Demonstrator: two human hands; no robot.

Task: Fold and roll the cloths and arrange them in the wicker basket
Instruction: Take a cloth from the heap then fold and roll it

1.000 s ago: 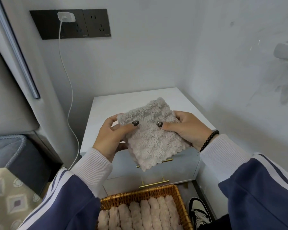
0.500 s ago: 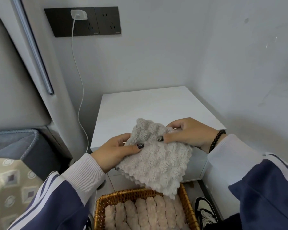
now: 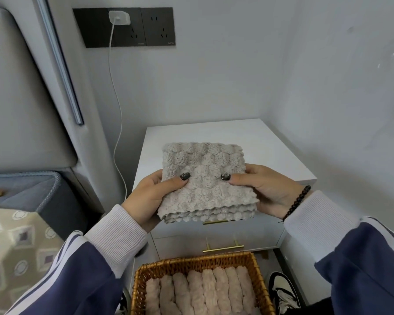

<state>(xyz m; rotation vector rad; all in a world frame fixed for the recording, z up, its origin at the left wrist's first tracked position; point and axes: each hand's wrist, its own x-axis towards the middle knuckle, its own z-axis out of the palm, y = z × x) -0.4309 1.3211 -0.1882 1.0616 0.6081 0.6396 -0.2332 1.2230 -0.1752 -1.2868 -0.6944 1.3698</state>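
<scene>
A fluffy beige-grey cloth [image 3: 205, 164], folded into a thick square of layers, is held in the air in front of a white nightstand [image 3: 268, 151]. My left hand [image 3: 150, 198] grips its left edge with the thumb pressed on top. My right hand [image 3: 266, 189] grips the right edge the same way. Below, at the bottom of the view, sits the wicker basket [image 3: 191, 264], which holds several rolled pinkish cloths [image 3: 203, 289] side by side.
The nightstand has two drawers with gold handles [image 3: 223, 247]. A white charger cable [image 3: 116, 123] hangs from a black wall socket panel. A padded headboard and a bed with a patterned cover [image 3: 16, 246] lie to the left. A shoe [image 3: 282, 289] is on the floor beside the basket.
The cloth hung loose and tilted from both hands; now it is folded into a flatter, squarer stack held level. The view has shifted left and up slightly.
</scene>
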